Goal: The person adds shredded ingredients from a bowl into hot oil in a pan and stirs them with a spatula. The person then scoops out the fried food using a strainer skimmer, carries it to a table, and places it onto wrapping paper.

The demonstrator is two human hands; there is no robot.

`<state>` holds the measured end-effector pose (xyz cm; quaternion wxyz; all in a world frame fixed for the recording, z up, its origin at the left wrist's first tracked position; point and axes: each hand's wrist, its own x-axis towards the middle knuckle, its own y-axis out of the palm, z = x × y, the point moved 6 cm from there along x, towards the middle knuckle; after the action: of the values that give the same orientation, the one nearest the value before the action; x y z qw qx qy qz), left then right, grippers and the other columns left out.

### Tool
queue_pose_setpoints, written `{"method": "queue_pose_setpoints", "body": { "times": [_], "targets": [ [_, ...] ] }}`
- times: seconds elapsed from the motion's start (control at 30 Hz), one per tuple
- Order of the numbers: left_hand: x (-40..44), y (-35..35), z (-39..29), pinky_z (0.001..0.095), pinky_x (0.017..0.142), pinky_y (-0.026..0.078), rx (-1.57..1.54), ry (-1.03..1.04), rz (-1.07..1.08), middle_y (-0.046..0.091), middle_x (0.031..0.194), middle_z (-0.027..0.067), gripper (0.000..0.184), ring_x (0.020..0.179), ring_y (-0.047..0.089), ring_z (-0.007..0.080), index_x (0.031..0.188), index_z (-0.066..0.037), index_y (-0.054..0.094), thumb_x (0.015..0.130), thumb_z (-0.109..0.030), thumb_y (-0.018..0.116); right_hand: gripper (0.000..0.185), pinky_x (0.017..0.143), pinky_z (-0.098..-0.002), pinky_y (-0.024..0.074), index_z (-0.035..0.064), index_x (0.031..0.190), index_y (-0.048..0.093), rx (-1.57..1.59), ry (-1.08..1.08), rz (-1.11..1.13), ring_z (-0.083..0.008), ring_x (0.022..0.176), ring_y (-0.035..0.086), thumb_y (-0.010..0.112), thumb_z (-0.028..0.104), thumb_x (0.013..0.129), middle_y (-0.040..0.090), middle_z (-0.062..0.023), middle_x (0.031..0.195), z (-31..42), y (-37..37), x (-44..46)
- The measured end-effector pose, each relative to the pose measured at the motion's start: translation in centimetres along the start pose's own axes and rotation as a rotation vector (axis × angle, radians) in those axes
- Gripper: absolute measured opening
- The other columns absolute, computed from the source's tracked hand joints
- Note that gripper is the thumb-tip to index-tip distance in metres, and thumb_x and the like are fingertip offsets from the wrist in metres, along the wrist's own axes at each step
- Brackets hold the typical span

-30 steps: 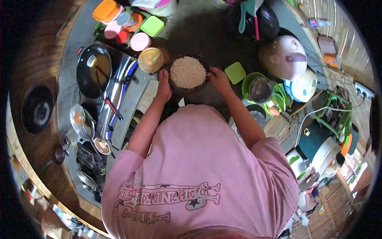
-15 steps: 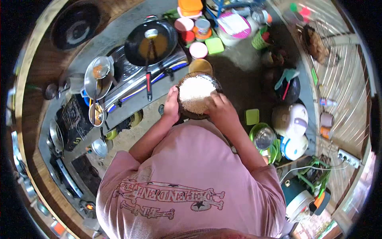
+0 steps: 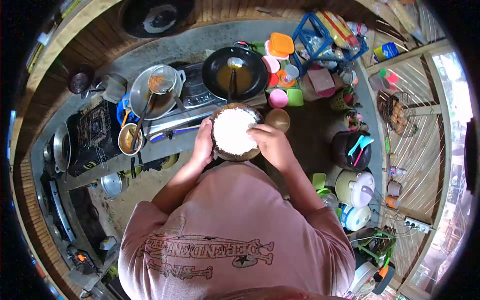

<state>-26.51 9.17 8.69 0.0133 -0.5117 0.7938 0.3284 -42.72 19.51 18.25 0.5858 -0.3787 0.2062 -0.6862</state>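
Note:
A dark round bowl (image 3: 241,157) is in front of my chest, heaped with thin white shreds (image 3: 231,134). My left hand (image 3: 203,144) is closed around the bowl's left side. On the other side, my right hand (image 3: 272,145) has its fingers bent together at the right edge of the shreds; what lies between the fingertips is hidden. A small brown bowl (image 3: 278,120) stands just beyond my right hand. Past the dark bowl, a black wok (image 3: 212,70) contains brown liquid and a ladle (image 3: 234,63).
Left of the wok, a strainer (image 3: 169,75) with orange-brown food lies across a metal pot (image 3: 134,102). A white bowl (image 3: 125,147) sits near the counter edge. Pink and green containers (image 3: 278,98) stand right of the wok. A rice cooker (image 3: 350,189) is at the right.
The view has shifted, so the stove and wok appear further right. The dark bowl sits slightly lower and left in view. My right fingers moved from over the contents towards their right edge.

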Motion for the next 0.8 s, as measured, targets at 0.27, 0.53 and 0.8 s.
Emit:
{"method": "queue_pose_setpoints", "body": {
  "times": [0.27,0.53,0.8],
  "targets": [
    [4.5,-5.5,-2.7,0.0354,0.105,0.04,-0.016,0.029,0.022,0.056,0.125,0.0122,0.037,0.119,0.053,0.0192,0.129,-0.002,0.047,0.108,-0.027,0.031,0.021,0.081,-0.0249,0.0515,-0.0011,0.11,0.069,0.718,0.534,-0.072,-0.008,0.09,0.063,0.067,0.007,0.091,0.071,-0.0027,0.099,-2.7,7.8,6.2],
    [8.9,-5.4,-2.8,0.0345,0.103,0.041,-0.079,0.054,0.043,0.058,0.121,0.0098,0.034,0.116,0.054,0.0169,0.125,-0.003,0.05,0.108,-0.025,0.03,0.019,0.092,-0.0424,0.0522,-0.0003,0.109,0.062,0.018,0.23,0.05,-0.0272,0.102,0.065,0.063,0.008,0.092,0.066,-0.0089,0.113,-1.6,7.2,10.5],
    [13.2,-2.6,-2.8,0.0319,0.1,0.04,-0.048,0.174,-0.061,0.057,0.118,0.0081,0.033,0.111,0.052,0.0151,0.125,-0.003,0.05,0.108,-0.027,0.034,0.015,0.065,-0.0269,0.0517,0.0106,0.105,0.064,1.57,0.668,0.052,-0.0142,0.082,0.067,0.059,0.023,0.098,0.069,-0.003,0.094,-7.1,6.0,17.6]
  ]
}}
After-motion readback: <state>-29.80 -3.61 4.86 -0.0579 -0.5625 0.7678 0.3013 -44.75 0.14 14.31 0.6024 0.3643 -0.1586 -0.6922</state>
